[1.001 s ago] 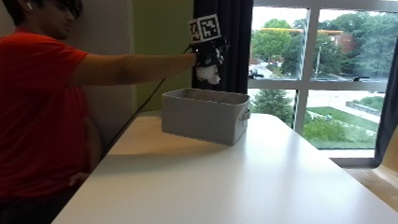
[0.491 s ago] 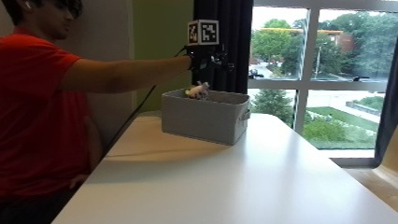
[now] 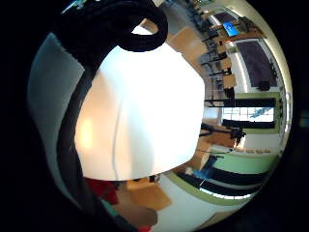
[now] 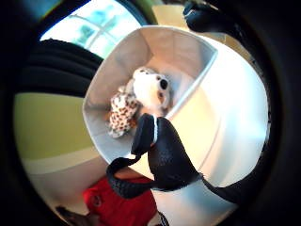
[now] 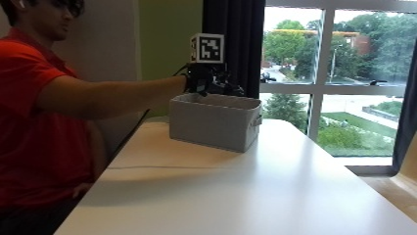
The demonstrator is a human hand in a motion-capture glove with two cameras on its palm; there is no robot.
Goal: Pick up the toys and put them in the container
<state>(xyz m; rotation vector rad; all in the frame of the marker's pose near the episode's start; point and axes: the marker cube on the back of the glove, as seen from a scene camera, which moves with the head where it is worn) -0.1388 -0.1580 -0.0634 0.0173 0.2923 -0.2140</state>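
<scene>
The white tabletop (image 5: 261, 191) runs long toward the window, with a person in a red shirt (image 5: 33, 122) seated at its near left side. On its far end stands the grey fabric container (image 5: 215, 121), a rectangular bin with an open top, its long axis lying roughly across the tabletop and one corner turned toward the outside camera.

The gloved right hand (image 5: 210, 81) hangs just above the container's back rim, the arm stretched out level from the shoulder. From the outside view the grip looks relaxed, fingers drooping over the opening with nothing in them; the thumb side palm view shows black-gloved fingers (image 4: 164, 155) lying over the container's rim and closed on nothing.

Inside the container, seen from the thumb side palm view, two plush toys rest on the floor against one wall. The white plush dog (image 4: 150, 89), with a dark patch at its eye, lies with its head toward the middle of the bin. The smaller spotted plush leopard (image 4: 122, 115) lies touching it, its body stretched along the same wall toward a corner.
</scene>
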